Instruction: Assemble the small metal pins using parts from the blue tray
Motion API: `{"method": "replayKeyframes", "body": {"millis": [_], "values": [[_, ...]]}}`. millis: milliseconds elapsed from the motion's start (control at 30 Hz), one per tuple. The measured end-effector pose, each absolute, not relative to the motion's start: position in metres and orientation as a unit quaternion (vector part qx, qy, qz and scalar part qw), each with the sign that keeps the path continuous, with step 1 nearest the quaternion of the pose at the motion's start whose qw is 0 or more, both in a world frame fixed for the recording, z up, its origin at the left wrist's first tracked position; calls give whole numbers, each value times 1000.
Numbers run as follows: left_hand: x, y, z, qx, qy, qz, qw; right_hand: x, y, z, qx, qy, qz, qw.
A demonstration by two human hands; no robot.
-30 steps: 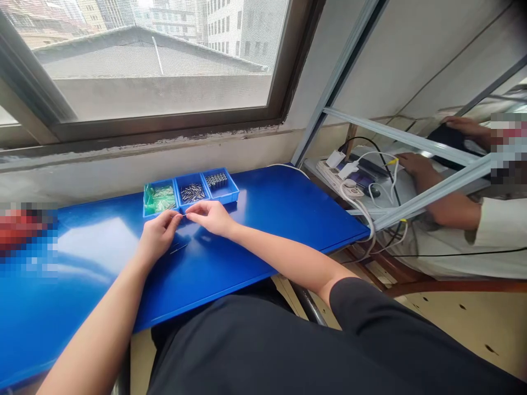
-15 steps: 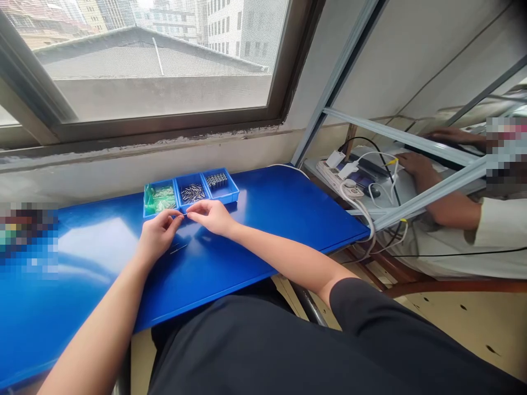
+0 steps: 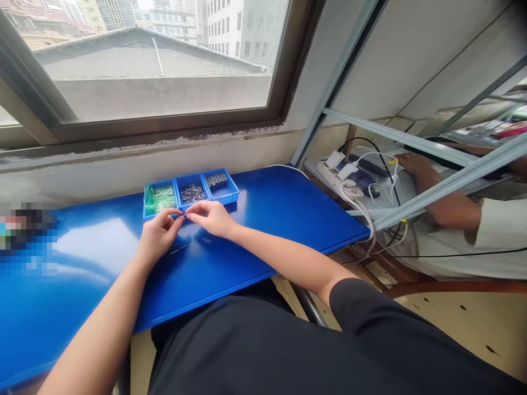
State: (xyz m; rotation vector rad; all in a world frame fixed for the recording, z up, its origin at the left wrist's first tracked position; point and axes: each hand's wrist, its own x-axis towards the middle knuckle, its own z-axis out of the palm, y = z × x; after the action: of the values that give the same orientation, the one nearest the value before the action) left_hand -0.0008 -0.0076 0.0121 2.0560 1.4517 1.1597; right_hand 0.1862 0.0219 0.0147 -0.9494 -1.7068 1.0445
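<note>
My left hand (image 3: 160, 236) and my right hand (image 3: 212, 218) meet fingertip to fingertip just in front of a blue three-part tray (image 3: 236, 196). Both are closed in a pinch on a tiny thin piece between them, too small to make out. The tray's left compartment holds a green plastic bag (image 3: 155, 196) with pale contents, the middle one many small metal pins (image 3: 192, 192), the right one small metal cylindrical parts (image 3: 216, 180). A thin stick-like piece (image 3: 178, 249) lies on the table below my hands.
The blue table (image 3: 280, 219) runs along a wall under a window. At its right stand a metal frame (image 3: 403, 134), a power strip (image 3: 349, 189) with cables, and another person's arm (image 3: 448, 208). A blurred dark object lies far left.
My hands have barely moved and keep their pinch. On the right, the other person's upper body has shifted slightly behind the frame.
</note>
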Motion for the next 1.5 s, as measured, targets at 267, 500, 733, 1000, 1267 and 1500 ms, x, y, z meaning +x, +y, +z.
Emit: {"method": "replayKeyframes", "body": {"millis": [267, 500, 733, 1000, 1267, 1500], "values": [[-3, -5, 11, 736, 533, 384, 164, 187, 22, 13, -385, -702, 404, 443], [-2, -7, 13, 735, 533, 382, 171, 186, 21, 13, -381, -693, 421, 444], [0, -8, 11, 733, 519, 401, 178, 186, 20, 14, -377, -693, 426, 443], [-4, -4, 9, 741, 534, 373, 164, 186, 20, 14, -372, -709, 403, 443], [-2, -5, 12, 735, 535, 378, 175, 186, 19, 14, -371, -706, 411, 441], [-1, -7, 9, 734, 517, 399, 186, 186, 19, 16, -376, -705, 417, 433]]}}
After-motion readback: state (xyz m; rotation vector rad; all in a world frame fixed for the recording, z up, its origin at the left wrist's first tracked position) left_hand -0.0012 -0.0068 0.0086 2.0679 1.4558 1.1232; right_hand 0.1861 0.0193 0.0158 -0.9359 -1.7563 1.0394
